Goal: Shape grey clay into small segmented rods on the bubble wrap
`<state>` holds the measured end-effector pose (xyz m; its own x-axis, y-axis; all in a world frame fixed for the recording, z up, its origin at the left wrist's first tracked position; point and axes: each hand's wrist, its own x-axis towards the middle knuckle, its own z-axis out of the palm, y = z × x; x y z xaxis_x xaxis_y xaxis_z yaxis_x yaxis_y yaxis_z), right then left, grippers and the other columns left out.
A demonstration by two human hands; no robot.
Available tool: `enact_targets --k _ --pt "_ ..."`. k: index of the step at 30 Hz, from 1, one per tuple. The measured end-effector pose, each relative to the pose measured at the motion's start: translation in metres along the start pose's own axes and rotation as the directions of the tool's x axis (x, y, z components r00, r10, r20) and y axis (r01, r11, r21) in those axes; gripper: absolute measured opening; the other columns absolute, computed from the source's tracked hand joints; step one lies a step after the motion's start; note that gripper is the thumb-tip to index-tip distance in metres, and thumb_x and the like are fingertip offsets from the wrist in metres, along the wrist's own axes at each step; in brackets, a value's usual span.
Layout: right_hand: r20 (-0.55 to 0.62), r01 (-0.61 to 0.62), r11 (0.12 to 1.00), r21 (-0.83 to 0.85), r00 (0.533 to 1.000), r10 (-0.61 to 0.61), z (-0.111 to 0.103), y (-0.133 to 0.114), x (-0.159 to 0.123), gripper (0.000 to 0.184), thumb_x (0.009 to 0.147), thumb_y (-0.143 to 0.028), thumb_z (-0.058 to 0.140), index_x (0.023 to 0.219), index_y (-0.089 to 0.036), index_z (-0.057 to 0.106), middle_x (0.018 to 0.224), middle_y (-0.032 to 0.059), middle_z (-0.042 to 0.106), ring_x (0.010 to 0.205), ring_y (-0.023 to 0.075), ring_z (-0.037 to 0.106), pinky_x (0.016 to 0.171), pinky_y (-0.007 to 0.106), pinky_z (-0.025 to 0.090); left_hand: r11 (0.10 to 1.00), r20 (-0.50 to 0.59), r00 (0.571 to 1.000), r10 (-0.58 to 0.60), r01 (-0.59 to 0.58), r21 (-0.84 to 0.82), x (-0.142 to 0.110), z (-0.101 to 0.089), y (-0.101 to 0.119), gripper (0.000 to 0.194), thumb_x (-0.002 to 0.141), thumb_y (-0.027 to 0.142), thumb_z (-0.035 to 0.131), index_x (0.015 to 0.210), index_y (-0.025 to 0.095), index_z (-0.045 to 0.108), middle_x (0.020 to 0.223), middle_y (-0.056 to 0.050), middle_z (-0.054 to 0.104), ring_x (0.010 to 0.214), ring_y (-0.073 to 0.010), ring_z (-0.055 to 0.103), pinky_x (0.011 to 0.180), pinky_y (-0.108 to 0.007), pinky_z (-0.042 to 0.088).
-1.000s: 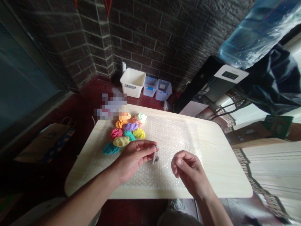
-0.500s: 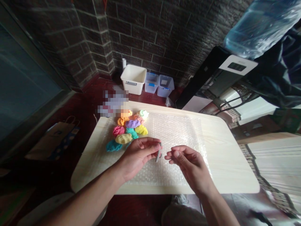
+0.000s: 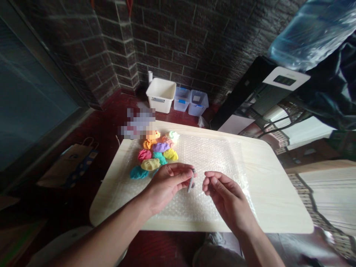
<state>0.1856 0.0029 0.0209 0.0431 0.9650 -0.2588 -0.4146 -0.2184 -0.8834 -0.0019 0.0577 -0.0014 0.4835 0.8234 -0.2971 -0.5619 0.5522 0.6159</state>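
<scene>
The fingers of the left hand [image 3: 169, 181] pinch a thin grey rod-like piece [image 3: 190, 184], tilted above transparent bubble wrap [image 3: 211, 154]. Nearby, the right hand's [image 3: 228, 193] fingers curl loosely, part open and empty. Leftward, crumpled multicoloured soft lumps [image 3: 150, 164] rest on the wrap, which covers part of the pale wood-grain desk [image 3: 268, 178].

Grey piece [image 3: 190, 184], perhaps clay, in the left fingers [image 3: 182, 177]
</scene>
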Motion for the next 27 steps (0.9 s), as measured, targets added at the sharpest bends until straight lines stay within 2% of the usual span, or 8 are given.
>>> enact_targets --k 2,4,7,11,15,22,27 --pt "0.002 -0.02 1.0 0.016 1.0 0.02 -0.001 -0.001 -0.001 0.023 0.086 -0.038 0.086 0.095 -0.017 0.083 0.071 0.0041 0.072 0.062 0.0131 0.062 0.057 0.023 0.05 1.0 -0.008 1.0 0.009 -0.009 -0.005 0.0 -0.001 0.0 0.029 0.07 0.024 0.096 0.092 0.012 0.082 0.087 -0.007 0.077 0.077 -0.0137 0.067 0.076 -0.027 0.053" --pt "0.016 -0.054 0.998 0.024 0.998 0.054 -0.002 -0.001 -0.002 0.027 0.087 -0.044 0.083 0.086 -0.017 0.08 0.061 0.0019 0.066 0.05 0.0109 0.053 0.044 0.021 0.04 1.0 -0.017 1.0 0.013 -0.013 -0.006 0.0 -0.002 0.001 0.028 0.07 0.023 0.096 0.091 0.012 0.082 0.088 -0.007 0.076 0.076 -0.0137 0.067 0.076 -0.027 0.053" --pt "0.034 -0.084 0.996 0.035 0.996 0.083 -0.001 -0.001 -0.002 0.039 0.091 -0.051 0.077 0.072 -0.017 0.072 0.053 -0.0001 0.059 0.041 0.0099 0.045 0.037 0.021 0.029 1.0 -0.017 1.0 0.008 -0.008 0.003 0.001 -0.002 0.001 0.026 0.07 0.023 0.095 0.09 0.012 0.082 0.087 -0.007 0.076 0.076 -0.0143 0.066 0.075 -0.028 0.052" --pt "0.002 -0.033 0.999 0.004 0.999 0.033 0.005 0.0 -0.002 0.034 0.089 -0.046 0.081 0.073 -0.018 0.068 0.064 -0.0005 0.06 0.055 0.0105 0.049 0.05 0.022 0.038 1.0 -0.009 1.0 -0.005 0.005 -0.005 0.001 0.0 0.001 0.028 0.069 0.024 0.096 0.09 0.011 0.082 0.085 -0.007 0.076 0.075 -0.0139 0.067 0.076 -0.028 0.052" --pt "-0.059 0.046 0.994 -0.102 0.997 -0.052 0.006 0.001 -0.002 0.023 0.079 -0.038 0.091 0.083 -0.02 0.077 0.066 -0.002 0.059 0.062 0.0109 0.048 0.059 0.024 0.041 1.0 -0.003 1.0 -0.008 0.008 -0.001 0.0 0.003 -0.001 0.029 0.069 0.025 0.096 0.09 0.011 0.082 0.084 -0.007 0.075 0.074 -0.0139 0.066 0.075 -0.028 0.051" --pt "-0.106 0.074 0.986 -0.151 0.99 -0.091 0.005 0.007 -0.002 0.027 0.074 -0.034 0.095 0.096 -0.023 0.084 0.079 0.0028 0.074 0.069 0.0144 0.059 0.066 0.029 0.049 1.0 0.034 0.999 -0.007 0.006 0.005 -0.003 0.004 -0.007 0.024 0.073 0.024 0.093 0.091 0.013 0.081 0.082 -0.008 0.075 0.074 -0.015 0.065 0.074 -0.03 0.05" --pt "-0.084 0.114 0.978 -0.173 0.988 -0.13 0.006 0.011 -0.003 0.016 0.078 -0.031 0.093 0.085 -0.022 0.082 0.074 0.0024 0.073 0.069 0.0157 0.061 0.067 0.03 0.05 1.0 0.039 0.999 -0.018 0.018 -0.001 -0.003 0.005 -0.008 0.023 0.074 0.024 0.093 0.091 0.013 0.081 0.081 -0.006 0.073 0.074 -0.0142 0.065 0.076 -0.03 0.051"
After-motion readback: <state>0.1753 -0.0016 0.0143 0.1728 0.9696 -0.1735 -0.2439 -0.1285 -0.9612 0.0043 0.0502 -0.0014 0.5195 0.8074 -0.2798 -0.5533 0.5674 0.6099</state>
